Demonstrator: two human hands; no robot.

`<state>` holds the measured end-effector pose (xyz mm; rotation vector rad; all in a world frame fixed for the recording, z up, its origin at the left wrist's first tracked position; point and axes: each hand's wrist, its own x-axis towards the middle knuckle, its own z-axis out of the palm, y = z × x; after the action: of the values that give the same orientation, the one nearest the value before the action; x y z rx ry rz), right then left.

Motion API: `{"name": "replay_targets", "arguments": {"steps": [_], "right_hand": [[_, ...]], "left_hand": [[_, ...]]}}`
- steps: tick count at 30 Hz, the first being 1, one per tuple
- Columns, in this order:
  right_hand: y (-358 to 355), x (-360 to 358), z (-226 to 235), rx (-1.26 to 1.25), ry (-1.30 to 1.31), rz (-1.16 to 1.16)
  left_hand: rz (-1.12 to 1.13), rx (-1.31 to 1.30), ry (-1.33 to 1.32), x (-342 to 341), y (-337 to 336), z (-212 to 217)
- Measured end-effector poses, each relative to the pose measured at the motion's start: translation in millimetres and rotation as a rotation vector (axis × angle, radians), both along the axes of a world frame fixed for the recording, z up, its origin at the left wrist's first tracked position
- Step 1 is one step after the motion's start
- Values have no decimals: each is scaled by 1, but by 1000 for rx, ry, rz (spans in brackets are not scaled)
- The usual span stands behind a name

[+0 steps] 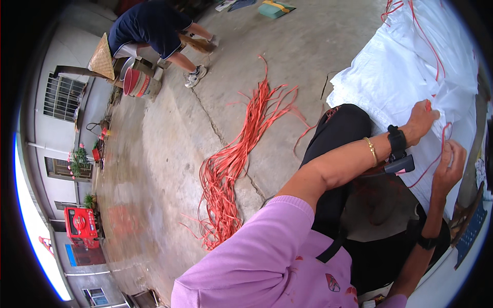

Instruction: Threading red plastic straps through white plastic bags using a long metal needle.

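White sheet-plastic sacking (405, 61) lies bunched in front of me at the right. My left hand (422, 122) is closed against its folds, with a bit of red strip showing at the fingers. Close below it, my right hand (450, 167) pinches a thin red plastic strip (443, 136) between thumb and fingers. That strip loops above the hand, and a tail of it trails down over the sacking. Further red strands hang across the sacking's upper part. What lies under the left fingers is hidden.
A long heap of loose red strips (231, 164) lies on the concrete floor (159, 154) to my left. Beyond it, another person (149, 28) bends over beside a red-and-white bucket (138, 83). A red vehicle (82, 227) stands near the building. My black-trousered knee (344, 128) borders the sacking.
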<state>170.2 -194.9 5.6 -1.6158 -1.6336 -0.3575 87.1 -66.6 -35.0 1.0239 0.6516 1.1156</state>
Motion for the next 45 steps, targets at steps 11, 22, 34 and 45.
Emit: {"name": "replay_targets", "arguments": {"steps": [11, 22, 34, 45], "right_hand": [[13, -3, -32, -418, 940, 66], [29, 5, -73, -404, 797, -13], [14, -12, -26, -240, 285, 37], [10, -24, -10, -377, 1135, 34]], "left_hand": [[-410, -504, -198, -17, -18, 21], [-677, -438, -230, -29, -3, -12], [-569, -591, -174, -38, 6, 52], [-623, -622, -11, -34, 16, 42]]}}
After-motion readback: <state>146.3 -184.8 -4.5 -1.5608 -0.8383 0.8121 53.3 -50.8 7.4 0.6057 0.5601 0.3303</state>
